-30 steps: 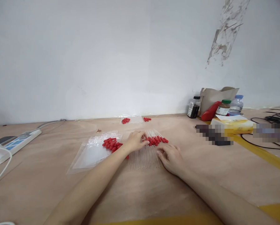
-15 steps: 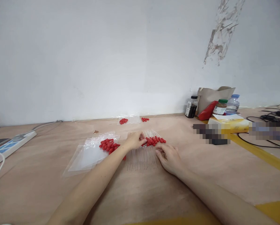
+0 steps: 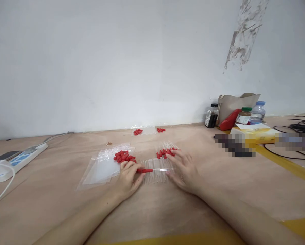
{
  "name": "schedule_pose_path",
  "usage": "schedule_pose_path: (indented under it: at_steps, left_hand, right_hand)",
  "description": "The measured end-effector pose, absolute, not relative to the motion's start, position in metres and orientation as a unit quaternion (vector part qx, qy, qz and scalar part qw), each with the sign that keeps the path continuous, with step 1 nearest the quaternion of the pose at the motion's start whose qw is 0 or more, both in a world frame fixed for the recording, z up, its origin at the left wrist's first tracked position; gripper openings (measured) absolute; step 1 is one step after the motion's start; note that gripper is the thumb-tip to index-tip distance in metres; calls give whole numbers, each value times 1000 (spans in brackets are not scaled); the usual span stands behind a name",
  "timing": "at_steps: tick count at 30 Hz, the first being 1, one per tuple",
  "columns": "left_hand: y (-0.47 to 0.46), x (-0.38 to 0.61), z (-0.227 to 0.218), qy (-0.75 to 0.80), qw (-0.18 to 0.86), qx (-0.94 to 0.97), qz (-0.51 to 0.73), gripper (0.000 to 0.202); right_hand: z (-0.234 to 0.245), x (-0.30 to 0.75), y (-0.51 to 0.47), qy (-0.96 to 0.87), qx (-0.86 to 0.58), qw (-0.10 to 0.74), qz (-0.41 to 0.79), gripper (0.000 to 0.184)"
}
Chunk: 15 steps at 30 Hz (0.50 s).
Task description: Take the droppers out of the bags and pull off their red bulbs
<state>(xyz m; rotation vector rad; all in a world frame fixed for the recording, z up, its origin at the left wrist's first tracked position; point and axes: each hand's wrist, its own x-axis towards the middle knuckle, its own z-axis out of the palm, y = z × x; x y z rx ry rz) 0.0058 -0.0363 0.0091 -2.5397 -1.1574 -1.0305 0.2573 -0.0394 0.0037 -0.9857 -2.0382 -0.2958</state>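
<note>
My left hand (image 3: 130,178) pinches the red rubber bulb (image 3: 145,170) of a dropper, whose clear glass tube (image 3: 160,169) points right. The dropper lies level over a row of loose glass tubes (image 3: 154,177). At the far end of that tube my right hand (image 3: 185,170) has its thumb and fingers apart; whether it touches the tube I cannot tell. Just behind the tubes, a group of red-bulbed droppers (image 3: 164,153) lies with tubes pointing away, partly hidden by my right fingers. Left of these, loose red bulbs (image 3: 123,156) are heaped on clear plastic bags (image 3: 101,170).
Against the wall lie small red bulbs (image 3: 138,131) on clear plastic, with more (image 3: 161,130) beside them. A power strip (image 3: 27,158) is at left. On the right stand a dark bottle (image 3: 212,116), a grey bag (image 3: 234,103), a green-lidded jar (image 3: 244,115) and a yellow tissue pack (image 3: 259,134).
My left hand has come back toward me from the red-bulbed group and now grips a dropper by its bulb. My right hand has spread its fingers around the tube's far end.
</note>
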Motion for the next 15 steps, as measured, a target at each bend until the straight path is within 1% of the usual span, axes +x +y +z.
schedule_pose_path:
  at_steps: [3,6,11,13,15]
  left_hand:
    - [-37,12,5,-366,91,-853,-361,11]
    - [-38,19,4,-344,92,-860,-366,11]
    - [-42,27,5,-324,101,-865,-370,14]
    - [-43,29,6,-314,105,-872,-360,19]
    - [-44,30,7,-302,106,-881,-348,21]
  right_hand:
    - [2,254,-40,-841,-355,384,-136,32]
    - [0,251,-40,-850,-347,374,-134,23]
    - [-2,247,-43,-863,-343,347,-129,19]
    - [-2,245,-44,-865,-337,349,-130,19]
    - [-2,244,-45,-868,-326,352,-130,19]
